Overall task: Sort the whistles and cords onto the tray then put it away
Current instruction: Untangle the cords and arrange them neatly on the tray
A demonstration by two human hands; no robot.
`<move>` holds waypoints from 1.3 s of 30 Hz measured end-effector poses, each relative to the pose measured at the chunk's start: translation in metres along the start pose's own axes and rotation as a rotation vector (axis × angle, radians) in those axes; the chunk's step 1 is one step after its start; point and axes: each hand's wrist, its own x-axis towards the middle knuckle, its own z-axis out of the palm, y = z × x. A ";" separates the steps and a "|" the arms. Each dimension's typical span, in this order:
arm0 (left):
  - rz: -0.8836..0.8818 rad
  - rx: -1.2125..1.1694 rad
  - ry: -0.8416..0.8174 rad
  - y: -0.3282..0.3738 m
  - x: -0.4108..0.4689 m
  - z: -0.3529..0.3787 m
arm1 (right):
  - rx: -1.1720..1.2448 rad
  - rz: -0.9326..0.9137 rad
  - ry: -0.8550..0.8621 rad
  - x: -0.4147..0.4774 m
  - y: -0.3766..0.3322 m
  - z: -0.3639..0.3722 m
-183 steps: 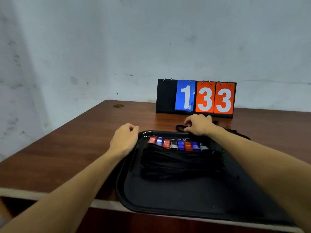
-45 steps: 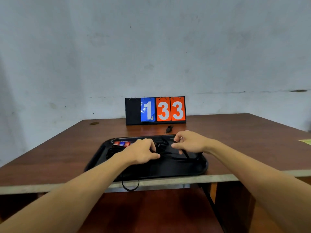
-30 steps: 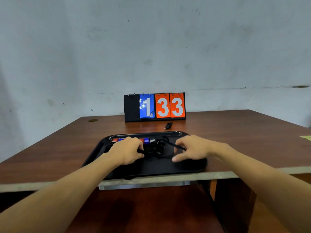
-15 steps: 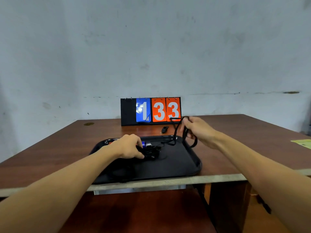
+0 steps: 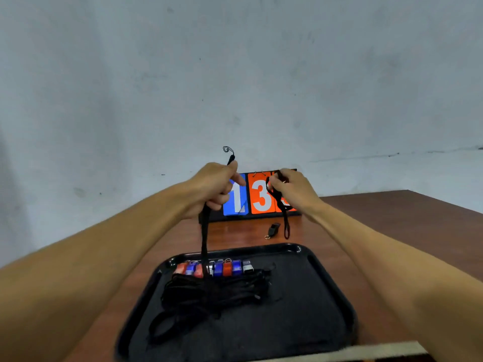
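Note:
A black tray (image 5: 321,291) lies at the table's near edge. Along its far side runs a row of red, blue and silver whistles (image 5: 217,267), with a heap of black cords (image 5: 211,296) in front of them. My left hand (image 5: 214,190) is raised above the tray, shut on a black cord (image 5: 204,236) that hangs down to the heap, its clip end sticking up. My right hand (image 5: 290,190) is also raised, shut on another black cord (image 5: 286,226) that dangles over the table. A black whistle (image 5: 273,229) lies on the table behind the tray.
A flip scoreboard (image 5: 257,197) reading 1, 3, 3 stands at the back of the brown wooden table (image 5: 405,231), against a grey wall. The table's near edge (image 5: 339,352) runs just in front of the tray.
Both hands rose from the tray. The left hand left the cord heap and now lifts one cord high. The right hand holds its cord higher, in front of the scoreboard.

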 end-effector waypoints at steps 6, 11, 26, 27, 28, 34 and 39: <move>0.006 -0.244 0.053 -0.004 0.016 0.001 | -0.244 0.118 -0.201 0.036 0.026 0.034; 0.002 -0.399 0.113 -0.013 0.010 0.001 | -0.156 0.103 -0.280 0.007 0.037 0.053; 0.214 -0.086 0.648 0.017 -0.058 -0.048 | 0.533 0.239 -0.660 -0.089 -0.080 0.036; 0.212 -0.036 0.716 0.014 -0.065 -0.053 | 0.472 0.242 -0.624 -0.093 -0.081 0.034; 0.203 -0.018 0.780 0.011 -0.071 -0.056 | 0.415 0.245 -0.591 -0.097 -0.081 0.031; 0.135 0.085 0.904 -0.012 -0.102 -0.064 | 0.161 0.241 -0.533 -0.122 -0.079 0.016; 0.213 0.384 0.425 -0.023 -0.130 -0.048 | 0.236 0.232 -0.456 -0.135 -0.107 0.019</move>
